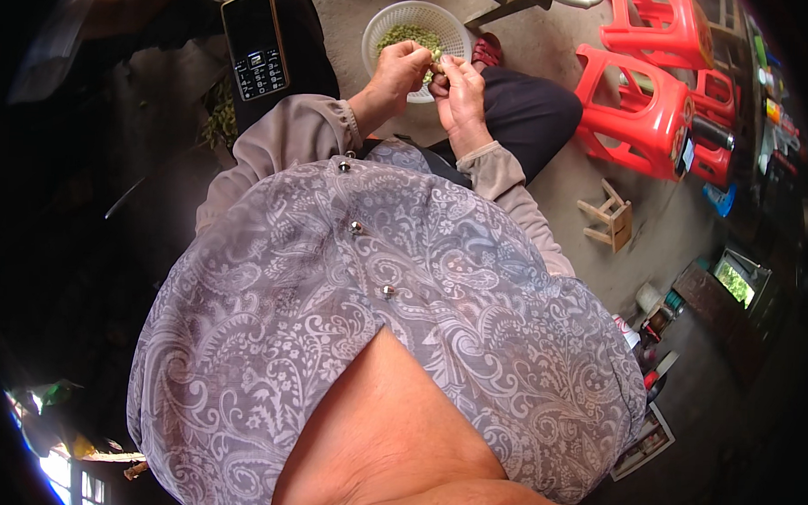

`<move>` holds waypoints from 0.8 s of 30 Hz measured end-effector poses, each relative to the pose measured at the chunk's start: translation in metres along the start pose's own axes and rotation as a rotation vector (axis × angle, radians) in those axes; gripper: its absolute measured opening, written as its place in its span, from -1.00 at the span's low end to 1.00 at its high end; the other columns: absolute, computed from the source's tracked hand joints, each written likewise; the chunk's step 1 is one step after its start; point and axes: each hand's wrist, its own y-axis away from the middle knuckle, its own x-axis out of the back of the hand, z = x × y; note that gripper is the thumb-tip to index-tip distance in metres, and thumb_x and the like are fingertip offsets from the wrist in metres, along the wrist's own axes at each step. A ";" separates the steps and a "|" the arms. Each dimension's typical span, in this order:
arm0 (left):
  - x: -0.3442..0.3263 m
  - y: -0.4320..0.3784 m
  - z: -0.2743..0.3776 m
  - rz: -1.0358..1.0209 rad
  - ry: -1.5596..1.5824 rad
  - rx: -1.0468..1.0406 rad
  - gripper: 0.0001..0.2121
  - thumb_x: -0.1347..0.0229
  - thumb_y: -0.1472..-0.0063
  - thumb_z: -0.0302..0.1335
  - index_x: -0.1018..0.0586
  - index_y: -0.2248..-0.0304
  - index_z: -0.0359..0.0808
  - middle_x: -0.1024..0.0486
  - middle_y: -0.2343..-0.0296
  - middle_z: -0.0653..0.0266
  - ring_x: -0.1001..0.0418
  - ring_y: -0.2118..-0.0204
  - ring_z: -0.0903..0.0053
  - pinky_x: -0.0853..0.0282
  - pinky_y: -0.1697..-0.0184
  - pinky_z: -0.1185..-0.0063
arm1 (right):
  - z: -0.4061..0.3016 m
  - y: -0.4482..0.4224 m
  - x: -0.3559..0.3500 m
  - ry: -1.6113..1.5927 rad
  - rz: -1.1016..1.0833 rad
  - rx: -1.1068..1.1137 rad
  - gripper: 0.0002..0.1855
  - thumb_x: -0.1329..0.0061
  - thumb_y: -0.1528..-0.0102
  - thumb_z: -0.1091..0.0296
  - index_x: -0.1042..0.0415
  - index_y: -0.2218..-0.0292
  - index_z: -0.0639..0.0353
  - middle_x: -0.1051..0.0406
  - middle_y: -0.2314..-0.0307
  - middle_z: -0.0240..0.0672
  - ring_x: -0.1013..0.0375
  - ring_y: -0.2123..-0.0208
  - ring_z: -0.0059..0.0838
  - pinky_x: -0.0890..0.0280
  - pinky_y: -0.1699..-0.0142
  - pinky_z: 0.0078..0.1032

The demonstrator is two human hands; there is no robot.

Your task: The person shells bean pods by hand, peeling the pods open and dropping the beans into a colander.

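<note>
Both of my hands meet over the near right part of a white plastic colander basket [467,51], which holds many small green beans or pods [401,35]. Pinched between the fingertips is a small pale green pod or bean [437,54]; its exact kind is too small to tell. My left hand [398,69] grips it from the left, thumb and forefinger together. My right hand [461,94] meets it from the right, fingers curled in. A keypad mobile phone [256,44] lies on my dark-trousered left thigh.
Red plastic stools [639,114] stand on the right, with a small wooden stool [620,226] on the floor below them. Green plant stems [220,119] lie in shadow beyond the left thigh. Another person's arm [122,5] shows at the upper left. A wooden leg frame [502,9] stands behind the basket.
</note>
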 end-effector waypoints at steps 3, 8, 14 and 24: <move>0.003 -0.005 -0.006 -0.056 0.178 0.164 -0.91 -0.02 -0.08 -0.49 -0.40 0.47 -0.33 -0.33 0.65 0.39 -0.18 0.69 0.75 -0.06 0.66 0.74 | 0.002 -0.009 0.007 -0.165 -0.003 -0.168 -0.90 0.09 -0.09 0.45 -0.25 0.39 0.20 -0.30 0.57 -0.37 -0.15 0.69 -0.72 -0.05 0.63 -0.77; -0.004 -0.002 -0.002 0.027 -0.642 -0.439 -0.91 -0.08 -0.04 -0.53 -0.45 0.42 -0.33 -0.42 0.53 0.30 -0.37 0.53 0.58 -0.28 0.50 0.65 | 0.012 -0.016 0.020 0.141 0.088 0.061 -0.90 0.07 -0.08 0.43 -0.29 0.41 0.23 -0.32 0.62 -0.42 -0.16 0.69 -0.75 -0.06 0.63 -0.76; 0.002 -0.004 -0.005 -0.077 -1.074 -0.669 -0.90 -0.09 -0.03 -0.54 -0.49 0.42 -0.36 -0.47 0.54 0.13 -0.47 0.50 0.44 -0.34 0.43 0.56 | 0.016 -0.011 0.029 0.546 0.120 0.135 -0.90 0.05 -0.07 0.41 -0.37 0.43 0.24 -0.28 0.67 -0.53 -0.16 0.68 -0.80 -0.05 0.61 -0.75; 0.028 -0.029 -0.022 0.088 -1.070 -0.541 -0.70 -0.08 -0.07 -0.36 -0.51 0.20 -0.31 -0.44 0.29 0.13 -0.42 0.35 0.58 -0.33 0.34 0.64 | 0.002 -0.006 0.040 0.478 -0.077 -0.014 -0.79 0.06 -0.07 0.41 -0.30 0.21 0.12 -0.33 0.56 -0.47 -0.25 0.57 -0.79 -0.15 0.51 -0.78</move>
